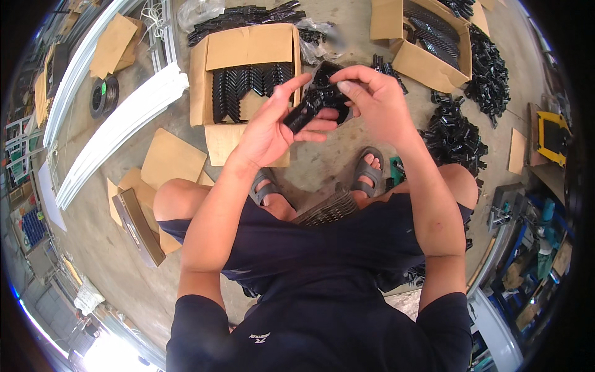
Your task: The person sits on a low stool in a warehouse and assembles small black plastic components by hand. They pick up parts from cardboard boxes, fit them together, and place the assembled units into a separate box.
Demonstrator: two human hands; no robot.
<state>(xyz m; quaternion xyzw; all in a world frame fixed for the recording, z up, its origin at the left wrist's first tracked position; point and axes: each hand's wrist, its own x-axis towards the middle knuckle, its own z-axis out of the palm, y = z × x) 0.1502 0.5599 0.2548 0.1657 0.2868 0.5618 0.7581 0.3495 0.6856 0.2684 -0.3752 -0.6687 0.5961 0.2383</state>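
Several glossy black angled tube fittings (300, 116), bunched together, are between my two hands over the floor in front of my knees. My left hand (273, 124) cradles them from below, its thumb along the side and its fingers underneath. At their upper right, the thumb and fingers of my right hand (378, 102) close on a black fitting (326, 73). My fingers cover part of the bunch, so where one piece ends and another begins is hard to make out. Just beyond my left hand stands an open cardboard box (197, 80) with similar black fittings in neat rows.
Another open cardboard box (427, 69) of black parts stands at the far right, beside loose heaps of fittings (455, 136). White metal profiles (124, 136) and cardboard sheets (173, 155) lie on the left. Between my sandalled feet is a dark woven seat or mat (328, 208).
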